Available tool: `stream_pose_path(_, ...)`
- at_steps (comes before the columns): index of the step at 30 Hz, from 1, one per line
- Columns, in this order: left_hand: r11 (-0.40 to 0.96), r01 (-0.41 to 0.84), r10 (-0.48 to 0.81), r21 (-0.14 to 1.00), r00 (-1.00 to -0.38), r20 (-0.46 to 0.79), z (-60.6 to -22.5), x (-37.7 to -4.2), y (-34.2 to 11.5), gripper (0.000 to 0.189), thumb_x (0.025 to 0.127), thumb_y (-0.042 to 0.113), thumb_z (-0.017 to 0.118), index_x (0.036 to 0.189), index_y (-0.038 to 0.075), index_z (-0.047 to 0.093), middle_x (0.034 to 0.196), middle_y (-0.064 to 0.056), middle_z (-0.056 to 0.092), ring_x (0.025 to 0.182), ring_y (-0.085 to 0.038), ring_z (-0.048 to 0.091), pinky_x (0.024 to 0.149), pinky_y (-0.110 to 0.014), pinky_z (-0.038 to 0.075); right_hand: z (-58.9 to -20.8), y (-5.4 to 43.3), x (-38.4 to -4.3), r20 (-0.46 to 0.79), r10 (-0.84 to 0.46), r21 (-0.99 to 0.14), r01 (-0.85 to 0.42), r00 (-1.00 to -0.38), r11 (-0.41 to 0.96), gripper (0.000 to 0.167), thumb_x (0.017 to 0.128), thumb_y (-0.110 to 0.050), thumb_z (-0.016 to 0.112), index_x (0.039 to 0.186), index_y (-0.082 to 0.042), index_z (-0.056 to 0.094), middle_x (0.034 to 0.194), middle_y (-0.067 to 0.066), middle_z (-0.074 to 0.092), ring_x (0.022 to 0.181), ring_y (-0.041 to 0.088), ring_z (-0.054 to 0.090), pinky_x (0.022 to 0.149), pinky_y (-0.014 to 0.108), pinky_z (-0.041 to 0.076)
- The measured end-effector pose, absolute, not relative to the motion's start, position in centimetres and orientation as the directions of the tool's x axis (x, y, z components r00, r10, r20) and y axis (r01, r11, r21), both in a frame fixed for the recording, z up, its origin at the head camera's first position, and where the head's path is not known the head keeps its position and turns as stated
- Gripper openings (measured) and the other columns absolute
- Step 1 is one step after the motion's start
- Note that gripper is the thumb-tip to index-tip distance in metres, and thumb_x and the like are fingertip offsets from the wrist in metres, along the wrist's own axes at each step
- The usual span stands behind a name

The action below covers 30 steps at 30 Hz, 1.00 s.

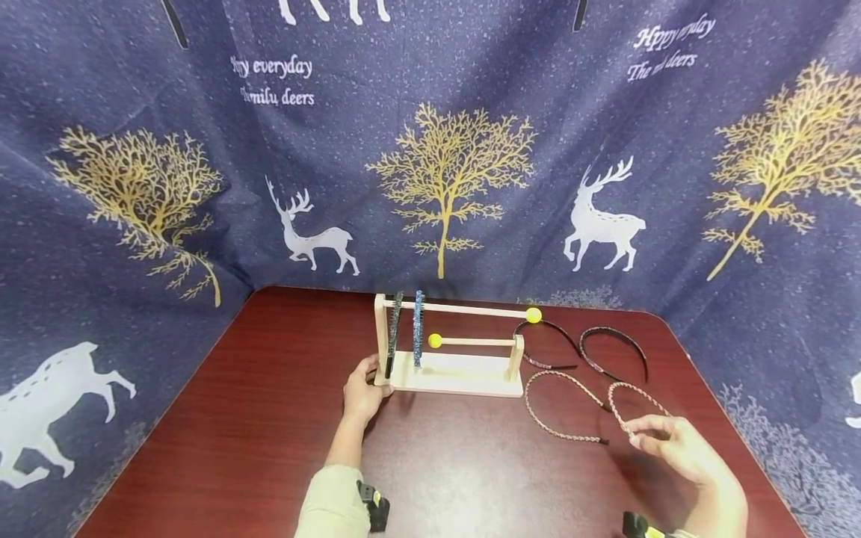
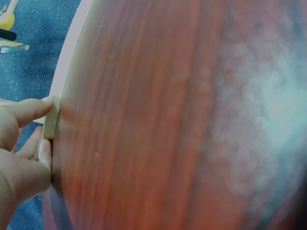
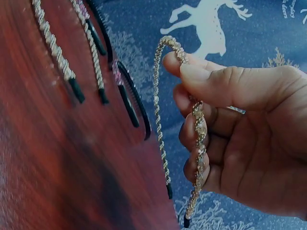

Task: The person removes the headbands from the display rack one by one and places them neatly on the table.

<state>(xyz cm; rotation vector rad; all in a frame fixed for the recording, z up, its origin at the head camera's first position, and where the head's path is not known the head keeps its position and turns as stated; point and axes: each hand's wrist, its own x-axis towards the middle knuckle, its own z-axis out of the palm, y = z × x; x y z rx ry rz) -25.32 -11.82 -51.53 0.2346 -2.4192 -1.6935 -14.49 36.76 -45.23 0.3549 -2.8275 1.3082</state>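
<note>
A wooden stand (image 1: 457, 382) with two rods stands on the table. My left hand (image 1: 364, 390) grips the left end of its base; the left wrist view shows the thumb on top and fingers around the wood. Near the left post, a dark glittery headband (image 1: 394, 334) and a blue glittery headband (image 1: 418, 329) hang on the upper rod. My right hand (image 1: 686, 448) pinches a gold braided headband (image 3: 157, 100) between thumb and fingers, raised at the right. Its two dark-tipped ends point down in the right wrist view.
Another gold braided headband (image 1: 528, 403) lies right of the stand. Behind it are two dark headbands, one (image 1: 565, 330) close to the stand and one (image 1: 628, 335) farther right. Yellow balls cap the upper rod (image 1: 534, 315) and lower rod (image 1: 435, 341). A patterned blue cloth (image 1: 403, 224) hangs behind the table.
</note>
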Motion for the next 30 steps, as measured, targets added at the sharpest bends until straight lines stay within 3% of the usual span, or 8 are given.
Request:
stream_pose_path(8, 0.335, -0.022, -0.223, 0.942, -0.973, 0.056, -51.4, -25.2, -11.6, 0.069, 0.063, -0.011, 0.074, 0.126, 0.006, 0.055, 0.120, -0.014, 0.058, 0.110, -0.031, 0.054, 0.088, -0.044, 0.045, -46.2, 38.2, -14.2, 0.055, -0.236, -0.742, -0.198, -0.970, 0.641, 0.018, 0.083, -0.003, 0.065, 0.095, 0.009, 0.065, 0.089, 0.002, 0.068, 0.081, 0.003, 0.057, 0.065, 0.018, 0.045)
stream_pose_path(17, 0.329, -0.028, -0.224, 0.944, -0.973, 0.049, -51.4, -25.4, -11.7, 0.069, 0.063, -0.012, 0.074, 0.127, 0.006, 0.055, 0.122, -0.015, 0.058, 0.111, -0.031, 0.053, 0.090, -0.044, 0.043, -47.1, 39.1, -15.2, -0.116, -0.172, -0.819, -0.003, -0.978, 0.573, 0.030, 0.087, -0.011, 0.063, 0.105, 0.012, 0.062, 0.096, 0.006, 0.068, 0.084, -0.002, 0.055, 0.070, 0.019, 0.046)
stream_pose_path(23, 0.329, -0.028, -0.225, 0.944, -0.973, 0.050, -51.4, -25.2, -11.8, 0.069, 0.063, -0.012, 0.074, 0.127, 0.005, 0.055, 0.121, -0.016, 0.058, 0.110, -0.031, 0.054, 0.090, -0.044, 0.044, -47.7, 39.5, -16.4, -0.117, -0.223, -0.809, -0.038, -0.968, 0.587, 0.029, 0.085, -0.007, 0.064, 0.102, 0.016, 0.061, 0.081, 0.001, 0.067, 0.067, 0.001, 0.052, 0.057, 0.022, 0.045)
stream_pose_path(26, 0.337, -0.019, -0.234, 0.941, -0.970, 0.064, -51.5, -25.2, -11.8, 0.068, 0.062, -0.011, 0.074, 0.126, 0.004, 0.055, 0.120, -0.016, 0.058, 0.109, -0.032, 0.055, 0.089, -0.044, 0.044, -48.1, 39.6, -17.0, -0.124, -0.177, -0.797, -0.008, -0.976, 0.604, 0.029, 0.083, -0.007, 0.067, 0.101, 0.015, 0.062, 0.069, -0.003, 0.061, 0.056, 0.004, 0.046, 0.049, 0.024, 0.041)
stream_pose_path(30, 0.358, 0.003, -0.240, 0.934, -0.966, 0.095, -51.5, -25.1, -11.8, 0.067, 0.061, -0.010, 0.074, 0.124, 0.003, 0.057, 0.117, -0.018, 0.059, 0.106, -0.033, 0.056, 0.087, -0.045, 0.045, -48.6, 39.5, -17.7, -0.133, -0.090, -0.804, 0.054, -0.987, 0.592, 0.029, 0.080, -0.006, 0.069, 0.099, 0.014, 0.062, 0.064, -0.003, 0.056, 0.053, 0.006, 0.043, 0.048, 0.025, 0.040)
